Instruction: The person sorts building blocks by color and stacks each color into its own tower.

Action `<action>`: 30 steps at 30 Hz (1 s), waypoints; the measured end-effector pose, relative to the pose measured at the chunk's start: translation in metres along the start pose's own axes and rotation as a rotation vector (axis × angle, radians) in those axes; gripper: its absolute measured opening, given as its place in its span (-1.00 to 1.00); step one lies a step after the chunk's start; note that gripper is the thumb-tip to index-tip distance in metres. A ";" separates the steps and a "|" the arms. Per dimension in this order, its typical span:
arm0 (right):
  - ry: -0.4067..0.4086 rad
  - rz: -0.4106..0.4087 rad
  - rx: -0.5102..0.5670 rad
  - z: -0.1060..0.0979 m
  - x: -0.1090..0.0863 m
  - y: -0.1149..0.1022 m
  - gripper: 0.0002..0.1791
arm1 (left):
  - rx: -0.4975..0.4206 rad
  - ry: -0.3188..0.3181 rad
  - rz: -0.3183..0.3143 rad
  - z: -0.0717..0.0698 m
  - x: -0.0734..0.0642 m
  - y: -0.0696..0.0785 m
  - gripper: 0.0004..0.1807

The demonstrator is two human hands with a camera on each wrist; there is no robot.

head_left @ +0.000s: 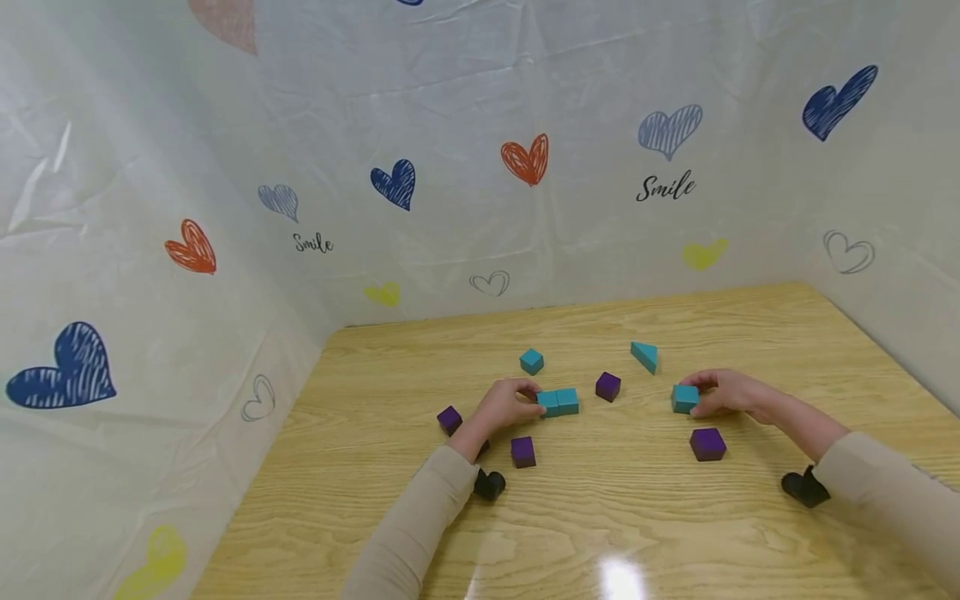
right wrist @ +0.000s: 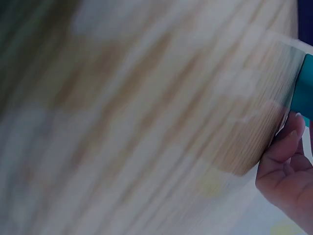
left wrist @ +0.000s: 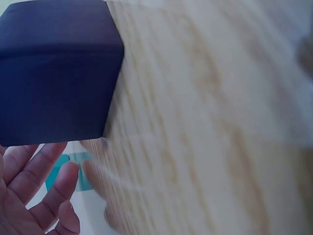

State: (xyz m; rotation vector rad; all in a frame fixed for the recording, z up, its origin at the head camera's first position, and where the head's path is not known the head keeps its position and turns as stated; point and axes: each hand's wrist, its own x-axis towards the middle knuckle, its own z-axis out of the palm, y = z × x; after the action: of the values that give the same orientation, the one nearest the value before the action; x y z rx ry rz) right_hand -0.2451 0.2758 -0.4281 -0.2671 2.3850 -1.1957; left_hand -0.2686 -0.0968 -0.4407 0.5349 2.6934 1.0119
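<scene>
Two teal cubes lie side by side at the middle of the table in the head view. My left hand (head_left: 508,406) pinches the left cube (head_left: 548,405), thumb on the near side and fingers on the far side; the right cube (head_left: 567,401) lies flush against it. Farther right, my right hand (head_left: 723,394) holds another teal block (head_left: 685,399) between thumb and fingers. In the right wrist view that block (right wrist: 304,90) shows at the right edge, by the fingertips. A purple block (left wrist: 58,83) fills the upper left of the left wrist view, partly covering the left hand (left wrist: 36,200).
Behind the pair sits a teal cube (head_left: 532,361), with a teal triangle (head_left: 645,357) toward the right. Purple blocks lie between the hands (head_left: 608,387), near the right hand (head_left: 708,444) and about the left forearm (head_left: 522,452). A patterned sheet (head_left: 450,250) hangs behind the table.
</scene>
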 end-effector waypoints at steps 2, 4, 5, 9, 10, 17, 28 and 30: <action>0.001 0.005 0.009 0.001 0.001 0.001 -0.37 | 0.001 0.001 -0.001 0.000 0.000 0.001 -0.67; 0.003 0.008 0.016 0.001 0.001 0.002 -0.37 | -0.001 0.002 -0.002 -0.001 0.000 0.001 -0.67; 0.003 0.011 0.019 0.001 0.002 0.002 -0.37 | -0.003 0.002 -0.003 -0.001 0.000 0.002 -0.67; 0.005 0.011 0.004 0.001 0.001 0.002 -0.37 | -0.002 0.003 -0.006 -0.001 -0.001 0.001 -0.66; 0.005 0.012 0.001 0.001 0.001 0.002 -0.37 | -0.002 0.002 -0.009 -0.001 -0.001 0.001 -0.66; 0.006 0.021 0.023 0.000 -0.001 0.002 -0.37 | -0.009 -0.006 -0.018 0.000 -0.001 0.000 -0.67; 0.020 -0.014 0.052 -0.012 -0.008 -0.011 -0.33 | -0.011 -0.004 -0.021 -0.001 -0.003 0.003 -0.66; 0.024 -0.011 0.042 -0.014 -0.008 -0.016 -0.32 | -0.015 -0.003 -0.025 -0.001 -0.002 0.003 -0.66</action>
State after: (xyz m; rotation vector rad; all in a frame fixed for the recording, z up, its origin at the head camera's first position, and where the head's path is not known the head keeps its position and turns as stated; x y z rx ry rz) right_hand -0.2453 0.2792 -0.4050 -0.2536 2.3788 -1.2592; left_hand -0.2660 -0.0962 -0.4376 0.4979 2.6809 1.0239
